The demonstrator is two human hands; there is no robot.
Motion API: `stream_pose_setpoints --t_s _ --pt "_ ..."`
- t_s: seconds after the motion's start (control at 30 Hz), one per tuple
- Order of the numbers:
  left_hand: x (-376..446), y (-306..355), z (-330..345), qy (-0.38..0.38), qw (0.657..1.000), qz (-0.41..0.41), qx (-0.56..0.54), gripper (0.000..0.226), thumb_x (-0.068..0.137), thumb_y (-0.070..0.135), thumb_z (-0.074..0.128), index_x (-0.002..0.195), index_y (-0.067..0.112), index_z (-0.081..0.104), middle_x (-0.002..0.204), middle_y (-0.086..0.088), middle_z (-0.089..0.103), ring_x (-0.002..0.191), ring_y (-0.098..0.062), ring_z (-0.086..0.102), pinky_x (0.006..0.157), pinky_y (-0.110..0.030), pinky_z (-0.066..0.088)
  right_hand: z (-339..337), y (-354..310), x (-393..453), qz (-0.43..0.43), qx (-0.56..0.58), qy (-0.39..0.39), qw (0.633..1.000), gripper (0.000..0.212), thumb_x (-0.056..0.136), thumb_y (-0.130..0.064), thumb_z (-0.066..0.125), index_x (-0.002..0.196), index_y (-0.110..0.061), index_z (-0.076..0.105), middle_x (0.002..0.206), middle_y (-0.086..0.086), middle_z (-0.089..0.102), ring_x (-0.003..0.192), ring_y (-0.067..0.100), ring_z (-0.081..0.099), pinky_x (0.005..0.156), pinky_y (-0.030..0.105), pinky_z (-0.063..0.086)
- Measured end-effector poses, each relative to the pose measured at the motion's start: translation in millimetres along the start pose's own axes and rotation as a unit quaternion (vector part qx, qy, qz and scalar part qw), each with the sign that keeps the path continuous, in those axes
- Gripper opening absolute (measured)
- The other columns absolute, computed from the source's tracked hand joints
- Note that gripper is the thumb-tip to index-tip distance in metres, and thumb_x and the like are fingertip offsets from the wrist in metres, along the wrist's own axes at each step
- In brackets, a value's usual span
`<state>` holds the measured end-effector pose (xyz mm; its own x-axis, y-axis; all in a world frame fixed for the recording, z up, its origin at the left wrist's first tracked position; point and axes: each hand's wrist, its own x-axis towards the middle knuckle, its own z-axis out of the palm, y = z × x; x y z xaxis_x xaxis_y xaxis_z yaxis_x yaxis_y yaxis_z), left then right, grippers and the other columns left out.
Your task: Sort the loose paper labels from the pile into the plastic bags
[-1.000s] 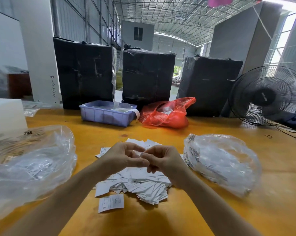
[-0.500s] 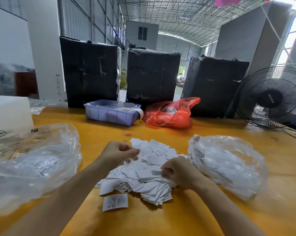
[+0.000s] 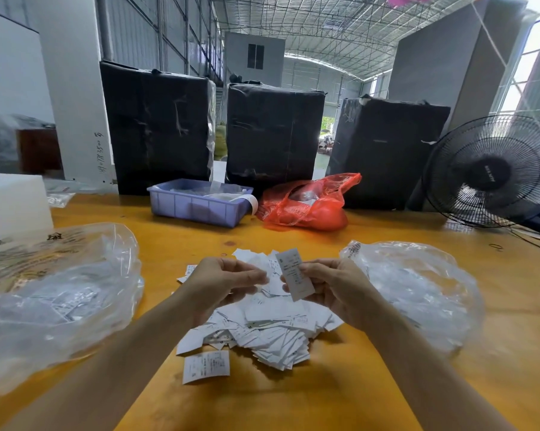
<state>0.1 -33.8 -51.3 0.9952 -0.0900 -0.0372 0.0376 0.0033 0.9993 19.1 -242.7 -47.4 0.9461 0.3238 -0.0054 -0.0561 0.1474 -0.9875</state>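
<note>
Matt white paper labels point(image 3: 262, 331) lie on a smooth glossy wooden table point(image 3: 371, 384) between crinkled clear plastic bags point(image 3: 418, 290).

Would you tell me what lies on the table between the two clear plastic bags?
In the head view, the pile of paper labels lies between the left bag and the right bag, with both hands raised above it.

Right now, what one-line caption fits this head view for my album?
Right hand lifts one paper label over the pile; left hand pinches another, clear plastic bags on both sides.
</note>
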Motion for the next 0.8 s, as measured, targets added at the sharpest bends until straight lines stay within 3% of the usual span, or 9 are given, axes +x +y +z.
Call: stream_pose_setpoints --t_s 0.13,0.33,0.53,0.8 --pt "-1 -1 3 0.012 1.000 0.003 -0.005 0.015 0.067 0.008 0.079 0.079 0.001 0.073 0.070 -0.007 0.071 0.055 -0.007 0.062 0.051 -0.014 0.049 8 0 -2 -0.056 -0.045 0.026 0.997 0.009 0.088 -0.002 0.059 0.088 -0.003 0.068 0.082 0.012 0.072 0.068 0.016 0.068 0.064 0.026 0.057" --pt "-1 -3 2 0.022 1.000 -0.005 -0.002 0.012 0.064 0.008 0.081 0.071 0.004 0.073 0.060 -0.005 0.067 0.052 -0.006 0.060 0.049 -0.014 0.047 15 -5 -8 -0.192 -0.182 0.083 0.961 0.009 0.084 -0.012 0.067 0.077 -0.015 0.071 0.067 -0.005 0.069 0.058 0.000 0.060 0.053 0.012 0.046" --pt "-3 -3 3 0.010 1.000 -0.012 0.017 0.016 0.059 0.014 0.084 0.068 0.006 0.073 0.060 -0.008 0.065 0.056 -0.014 0.054 0.049 -0.018 0.041 18 -3 -8 -0.229 -0.215 0.086 0.946 0.012 0.081 -0.012 0.069 0.073 -0.021 0.071 0.070 -0.003 0.071 0.063 0.005 0.062 0.058 0.017 0.050" --pt "-4 -4 4 -0.002 1.000 -0.010 0.021 0.021 0.062 0.012 0.083 0.075 0.000 0.072 0.059 -0.009 0.064 0.054 -0.014 0.049 0.050 -0.019 0.038 18 3 -5 -0.245 -0.299 0.074 0.919 0.019 0.081 -0.013 0.071 0.070 -0.028 0.070 0.064 -0.012 0.067 0.059 -0.003 0.059 0.056 0.012 0.046"
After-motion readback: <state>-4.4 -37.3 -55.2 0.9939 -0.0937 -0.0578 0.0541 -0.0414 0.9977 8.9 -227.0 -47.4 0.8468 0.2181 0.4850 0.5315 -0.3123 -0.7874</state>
